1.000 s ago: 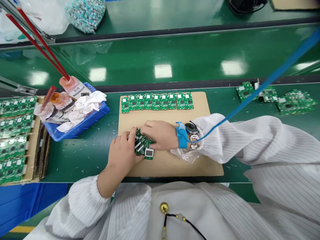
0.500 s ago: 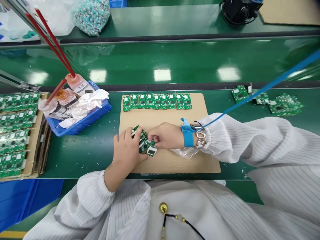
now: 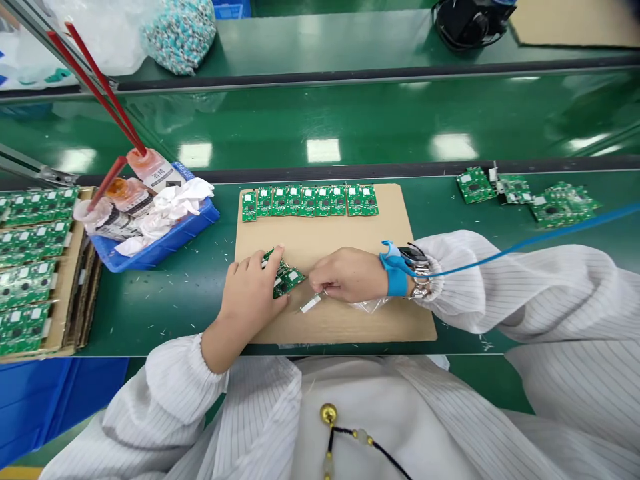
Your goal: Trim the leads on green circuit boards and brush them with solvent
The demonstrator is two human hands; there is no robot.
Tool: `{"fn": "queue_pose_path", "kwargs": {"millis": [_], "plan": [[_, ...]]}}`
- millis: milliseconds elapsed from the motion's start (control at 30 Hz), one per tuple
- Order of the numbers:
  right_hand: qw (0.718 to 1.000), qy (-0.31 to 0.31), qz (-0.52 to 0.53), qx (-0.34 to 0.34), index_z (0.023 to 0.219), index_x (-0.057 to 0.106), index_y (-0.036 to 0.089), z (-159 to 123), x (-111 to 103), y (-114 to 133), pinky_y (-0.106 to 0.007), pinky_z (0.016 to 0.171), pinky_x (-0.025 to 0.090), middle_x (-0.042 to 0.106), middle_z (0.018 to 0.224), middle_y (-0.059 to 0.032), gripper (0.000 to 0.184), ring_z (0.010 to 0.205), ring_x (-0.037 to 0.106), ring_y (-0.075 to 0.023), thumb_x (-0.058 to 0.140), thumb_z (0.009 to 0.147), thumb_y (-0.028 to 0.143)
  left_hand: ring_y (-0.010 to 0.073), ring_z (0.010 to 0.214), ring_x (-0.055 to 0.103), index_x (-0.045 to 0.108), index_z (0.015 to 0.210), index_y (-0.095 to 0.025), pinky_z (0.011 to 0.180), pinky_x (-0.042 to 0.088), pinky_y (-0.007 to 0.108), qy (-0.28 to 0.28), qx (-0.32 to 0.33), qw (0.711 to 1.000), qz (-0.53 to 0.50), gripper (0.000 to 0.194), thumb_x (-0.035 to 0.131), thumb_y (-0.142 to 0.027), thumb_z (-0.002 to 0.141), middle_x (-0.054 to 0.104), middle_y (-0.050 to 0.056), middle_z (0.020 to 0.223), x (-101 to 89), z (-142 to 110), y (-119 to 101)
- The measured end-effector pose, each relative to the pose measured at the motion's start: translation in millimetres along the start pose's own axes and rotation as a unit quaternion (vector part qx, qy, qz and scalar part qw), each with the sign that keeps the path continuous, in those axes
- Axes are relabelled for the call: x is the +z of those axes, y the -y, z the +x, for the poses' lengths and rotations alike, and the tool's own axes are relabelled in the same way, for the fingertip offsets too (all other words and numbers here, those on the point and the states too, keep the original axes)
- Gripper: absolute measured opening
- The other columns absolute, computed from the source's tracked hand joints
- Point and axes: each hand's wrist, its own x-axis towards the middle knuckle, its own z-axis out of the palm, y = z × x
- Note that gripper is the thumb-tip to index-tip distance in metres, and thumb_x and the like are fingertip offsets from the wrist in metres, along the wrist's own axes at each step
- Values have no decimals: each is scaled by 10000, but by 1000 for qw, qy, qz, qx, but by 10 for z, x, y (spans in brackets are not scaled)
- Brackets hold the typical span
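Note:
My left hand (image 3: 253,287) is closed around green circuit boards (image 3: 286,277), thumb at the near side and fingers over the far edge. Just to the right, my right hand (image 3: 340,275) is in a pinch, knuckles up, with a blue wrist strap behind it. From under its fingertips sticks out a small white rectangular piece (image 3: 311,304), apart from the boards. Both hands are over a cardboard sheet (image 3: 320,237). A clear plastic bag (image 3: 371,305) lies partly under my right hand.
A row of circuit boards (image 3: 309,201) lines the cardboard's far edge. More boards (image 3: 563,205) lie at the right. At left stand a blue bin (image 3: 167,243) with bottles and tissues, and cardboard trays (image 3: 65,300) of boards. A blue cord (image 3: 530,241) runs from my right wrist.
My right hand has moved right, away from the boards, with the white piece now at its fingertips. My left hand stays around the boards. The cord hangs lower.

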Motion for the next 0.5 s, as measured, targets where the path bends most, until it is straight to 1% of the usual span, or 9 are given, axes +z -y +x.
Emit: {"fn": "queue_pose_path", "kwargs": {"millis": [100,200,300,400,500], "plan": [[1000,-7,-10,3,719,565,179,-3,-4,-16,-218,599,338,593,707,12,159,625,495,-106,484,682,47,319,993,603,369,1359,-147,804,440,417,4,20,1000,-9,616,515,-295,779,600,150,1185,-42,-12,45],[1000,-17,-14,4,735,570,175,9,-6,-37,-220,614,350,612,736,2,173,637,513,-106,462,695,46,304,961,614,394,1331,-135,763,466,393,3,23,1000,-17,543,467,-248,804,602,154,1175,-47,-38,48],[999,-18,-43,10,754,585,177,34,-1,-60,-229,613,348,637,774,-9,174,656,525,-115,458,714,64,296,969,604,379,1337,-131,767,473,377,-7,8,1000,-22,557,467,-208,792,588,163,1168,-7,-50,7],[994,0,-103,48,811,603,182,64,8,-55,-241,597,328,657,820,-21,174,690,543,-129,466,749,94,299,941,599,349,1354,-127,756,474,378,-13,-16,999,-27,604,484,-184,768,597,161,1090,42,-27,-27],[986,20,-141,87,869,610,176,106,15,-6,-251,579,308,669,862,-40,171,726,567,-145,468,790,126,319,928,595,354,1346,-110,744,480,395,-9,-30,998,-47,622,507,-199,750,606,163,1033,66,16,-10]]}}
